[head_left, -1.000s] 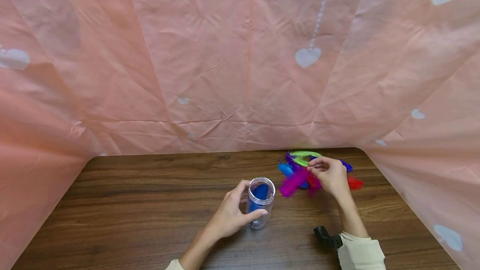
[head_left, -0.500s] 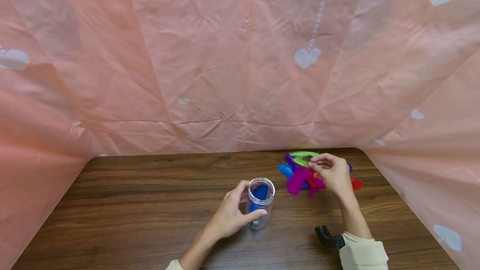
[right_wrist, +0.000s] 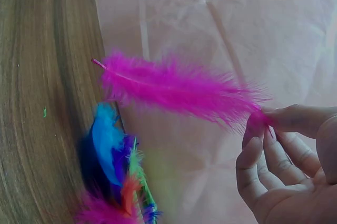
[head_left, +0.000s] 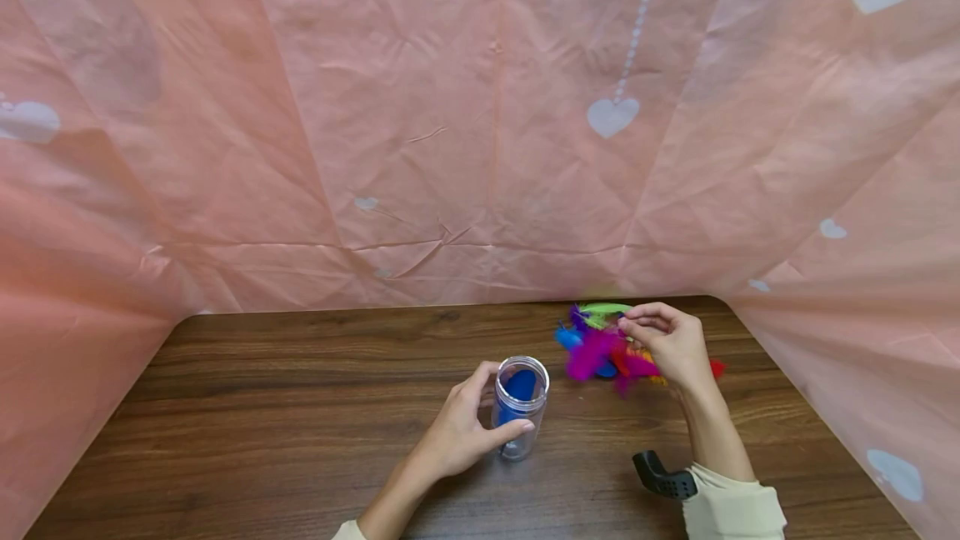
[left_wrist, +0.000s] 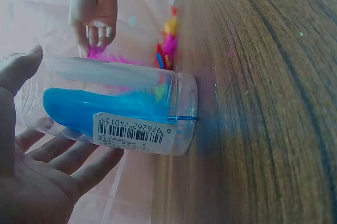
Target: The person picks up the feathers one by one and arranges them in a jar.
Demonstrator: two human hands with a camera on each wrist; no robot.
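Observation:
A clear plastic jar (left_wrist: 184,84) stands upright on the table, its mouth uncovered in the head view. My left hand (head_left: 465,432) holds it, thumb on the near side and fingers round the far side. Inside is a blue feather (left_wrist: 79,109), quill down; a barcode label (left_wrist: 131,132) is stuck on the wall. Over the pile at the right, my right hand (head_left: 671,348) pinches the tip of a magenta feather (right_wrist: 174,84) between thumb and fingers. The feather's bare quill points away from the fingers, and its fluff fans out above the other feathers.
Several loose feathers in green (head_left: 606,310), blue (head_left: 567,338), purple, orange and red (head_left: 717,368) lie near the table's back right edge. Pink cloth (head_left: 420,148) with pale hearts surrounds the wooden table (head_left: 300,407). A black camera mount (head_left: 663,477) sits at the right wrist.
My right hand has shifted slightly right and up, pinching the magenta feather, and more orange shows beneath the hand. My left hand and the jar have stayed in place.

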